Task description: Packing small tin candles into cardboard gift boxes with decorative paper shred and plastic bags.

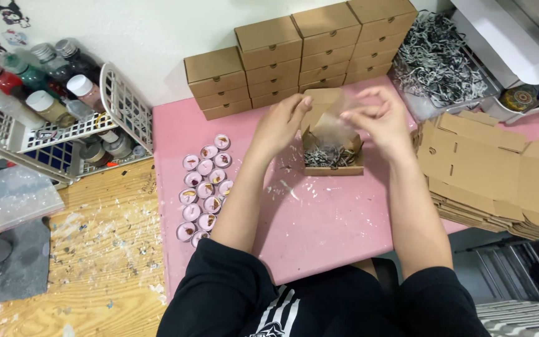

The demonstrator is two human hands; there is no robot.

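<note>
Pinching a clear film (pixel 334 125) over the open box (pixel 332 156), your left hand (pixel 282 125) and right hand (pixel 378 118) probably hold something light, limp and slippery; grip its edges.

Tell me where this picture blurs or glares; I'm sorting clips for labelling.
Head view: even, soft light, faint shadows under the forearms on the pink table; right hand fingers motion-blurred, left hand sharper; the clear bag over the open box looks hazy; no harsh glare.

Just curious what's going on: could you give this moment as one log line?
left hand: holds clear bag | right hand: holds clear bag | below: open box with shredded paper | beside: small candles
</note>
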